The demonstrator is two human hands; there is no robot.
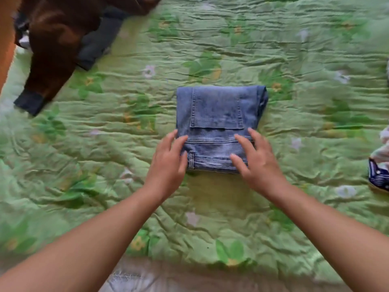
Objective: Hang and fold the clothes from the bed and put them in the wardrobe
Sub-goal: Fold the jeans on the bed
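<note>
Jeans (219,127), folded on the bedspread (294,49), lie under my left hand (168,161) and right hand (256,163), fingers (242,142) spread flat.

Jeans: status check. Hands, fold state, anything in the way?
Both open: left hand and right hand at near edge of jeans. Folded, flat on bedspread. Brown garment upper left of view, well apart.

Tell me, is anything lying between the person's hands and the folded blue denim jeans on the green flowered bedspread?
Nothing visible does. The left hand and right hand are at the near corners of the folded blue denim jeans. The dark brown garment lies far off to the left. The wardrobe is out of view.
</note>
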